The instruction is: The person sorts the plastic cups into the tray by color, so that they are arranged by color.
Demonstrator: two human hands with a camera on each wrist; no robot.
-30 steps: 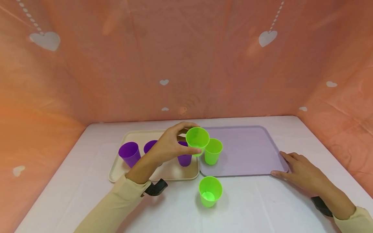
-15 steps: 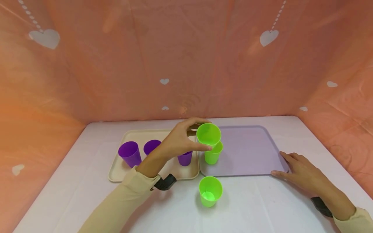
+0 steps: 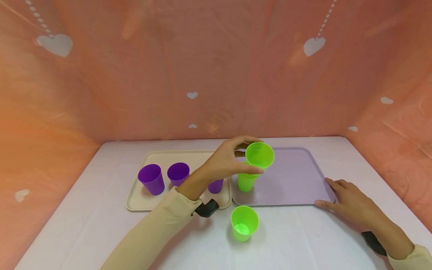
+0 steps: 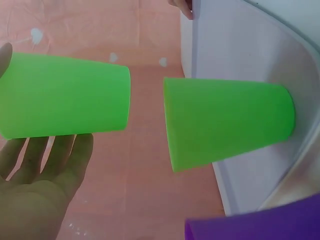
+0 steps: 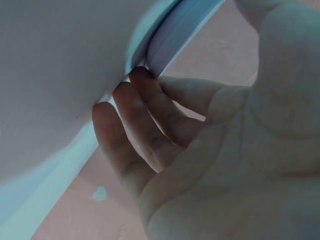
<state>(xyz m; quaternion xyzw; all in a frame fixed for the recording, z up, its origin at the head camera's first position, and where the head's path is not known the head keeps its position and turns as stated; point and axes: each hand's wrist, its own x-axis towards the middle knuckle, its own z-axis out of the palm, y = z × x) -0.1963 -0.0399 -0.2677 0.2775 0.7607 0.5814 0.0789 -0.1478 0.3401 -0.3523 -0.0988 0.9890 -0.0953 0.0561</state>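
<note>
My left hand (image 3: 221, 161) grips a green cup (image 3: 260, 155) between thumb and fingers, held up over the lavender tray (image 3: 295, 178). Below it, a second green cup (image 3: 246, 183) stands upright at the tray's left end. A gap shows between the two cups (image 4: 225, 120) in the left wrist view. In front of the tray, a third green cup (image 3: 243, 225) stands on the white cloth. My right hand (image 3: 354, 206) rests at the tray's near right corner, thumb and fingertips touching its edge; in the right wrist view the fingers (image 5: 140, 125) are gently bent beside the rim.
To the left, a beige tray (image 3: 192, 156) adjoins the lavender one. On it stand purple cups: one at the left (image 3: 151, 180), one in the middle (image 3: 178, 172) and one partly hidden behind my left wrist (image 3: 216, 186). An orange curtain (image 3: 216, 75) with white hearts surrounds the table.
My left hand has carried the green cup rightward, from above the beige tray's right end to over the lavender tray. My right hand has stayed at the tray corner.
</note>
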